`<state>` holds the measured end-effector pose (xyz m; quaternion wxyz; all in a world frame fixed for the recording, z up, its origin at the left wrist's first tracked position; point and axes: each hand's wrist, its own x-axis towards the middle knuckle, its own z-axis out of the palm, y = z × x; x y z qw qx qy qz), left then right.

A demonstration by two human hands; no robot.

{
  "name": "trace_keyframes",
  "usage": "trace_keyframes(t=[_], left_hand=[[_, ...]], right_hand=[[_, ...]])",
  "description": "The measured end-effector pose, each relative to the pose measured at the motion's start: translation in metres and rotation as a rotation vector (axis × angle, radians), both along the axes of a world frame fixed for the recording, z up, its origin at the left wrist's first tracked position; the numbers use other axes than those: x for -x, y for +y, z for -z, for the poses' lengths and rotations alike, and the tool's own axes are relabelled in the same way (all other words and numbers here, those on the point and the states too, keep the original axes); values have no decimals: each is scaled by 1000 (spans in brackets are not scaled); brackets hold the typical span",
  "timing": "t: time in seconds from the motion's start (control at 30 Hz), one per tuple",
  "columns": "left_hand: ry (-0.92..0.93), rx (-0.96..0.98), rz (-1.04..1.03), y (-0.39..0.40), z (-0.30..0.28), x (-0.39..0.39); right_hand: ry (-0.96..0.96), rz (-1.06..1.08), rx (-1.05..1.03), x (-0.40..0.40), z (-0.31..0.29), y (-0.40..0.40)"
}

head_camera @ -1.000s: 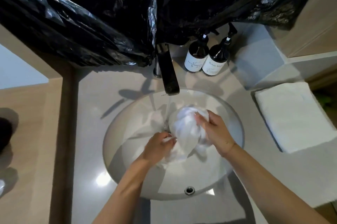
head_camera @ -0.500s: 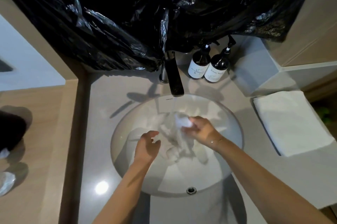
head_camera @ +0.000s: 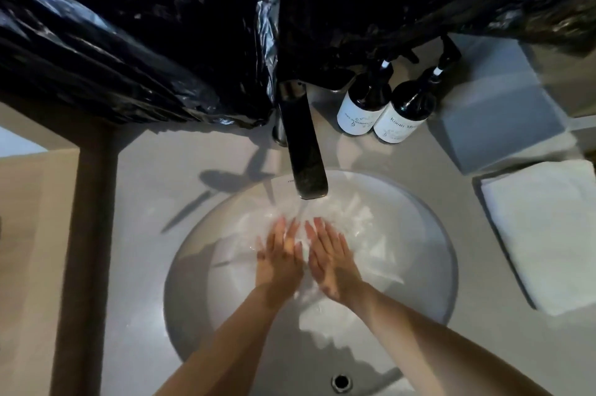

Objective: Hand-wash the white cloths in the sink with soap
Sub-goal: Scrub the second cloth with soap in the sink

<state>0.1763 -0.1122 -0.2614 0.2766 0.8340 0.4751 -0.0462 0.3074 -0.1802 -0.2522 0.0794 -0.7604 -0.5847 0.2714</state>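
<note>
Head view looks straight down on a round white sink (head_camera: 193, 282) set into a pale tabletop (head_camera: 142, 202). Both hands are over the middle of the basin, side by side and almost touching. On the left hand (head_camera: 279, 261) the fingers are straight and a little spread, pointing toward the far rim of the sink. On the right hand (head_camera: 332, 261) the fingers are also straight, lying close together, and point the same way. Neither hand pinches or grips anything; whether the palms press down I cannot tell.

A white cloth (head_camera: 364, 234) lies wet and crumpled in the far half of the basin, under and just beyond the fingertips, spreading toward the right wall of the sink. Its edges are blurred by the water, so I cannot say how many cloths are there. A dark flat faucet (head_camera: 304, 153) reaches from the far edge of the tabletop over the basin, and a thin stream of water (head_camera: 301, 211) falls from its end between the two hands. The drain hole (head_camera: 341, 381) is at the near side of the basin.

Two dark pump bottles (head_camera: 383, 108) with white labels stand touching each other at the far edge, just right of the faucet. A folded white towel (head_camera: 545, 234) lies at the right edge of the tabletop. Black plastic sheeting (head_camera: 161, 41) hangs above the far edge.
</note>
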Motion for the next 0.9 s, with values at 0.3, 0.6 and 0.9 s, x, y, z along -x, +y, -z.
trace_keyframes(t=[0.3, 0.6, 0.9], left_hand=[[-677, 712, -584, 39, -48, -4], [-702, 921, -676, 12, -69, 1], [-635, 574, -615, 8, -107, 31]], right_hand=[[725, 840, -219, -32, -30, 30], [724, 812, 85, -15, -45, 53], [1126, 831, -412, -58, -193, 51]])
